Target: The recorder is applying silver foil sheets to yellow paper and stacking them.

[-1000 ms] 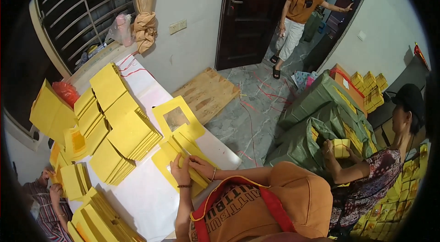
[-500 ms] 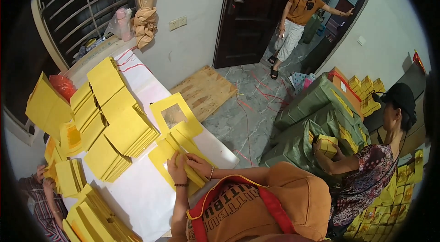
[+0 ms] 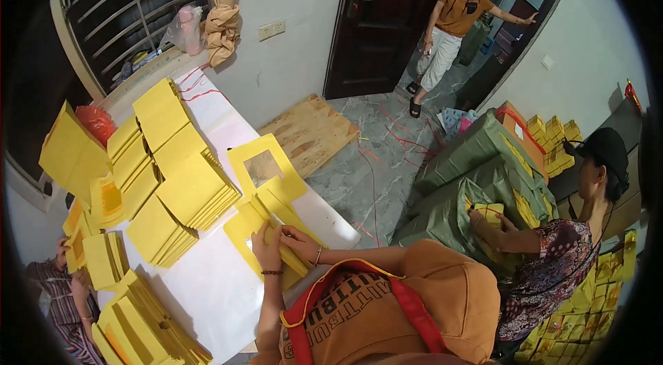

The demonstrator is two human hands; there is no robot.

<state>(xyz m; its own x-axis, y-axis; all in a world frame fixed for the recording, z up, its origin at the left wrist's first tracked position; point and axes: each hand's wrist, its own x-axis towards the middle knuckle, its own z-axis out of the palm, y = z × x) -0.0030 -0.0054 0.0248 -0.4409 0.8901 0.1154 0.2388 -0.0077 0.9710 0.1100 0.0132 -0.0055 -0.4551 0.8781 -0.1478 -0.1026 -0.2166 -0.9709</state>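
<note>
My left hand (image 3: pixel 266 247) and my right hand (image 3: pixel 301 243) are close together at the table's near right side. Between them is a folded sheet of yellow paper (image 3: pixel 282 209), with raised creases along its length. The fingers of both hands pinch and press along one fold; my left fingertips point away from me, and the right fingers reach in from the right. Part of the sheet is hidden under the hands. Just beyond lies a flat yellow paper frame (image 3: pixel 293 184) with a rectangular opening, partly overlapped by the folded sheet.
Stacks of folded yellow paper (image 3: pixel 186 189) cover the left of the white table (image 3: pixel 207 289). At far left, a person in striped clothes (image 3: pixel 59 292) handles yellow paper. On the right, someone in a black cap (image 3: pixel 604 158) holds a yellow bundle over green sacks (image 3: pixel 452 151). Another person (image 3: pixel 449 26) stands in the doorway.
My hands stay on the folded sheet, with the fingers slightly shifted along the fold. At right, the person in the cap has lowered the yellow bundle slightly toward the sack.
</note>
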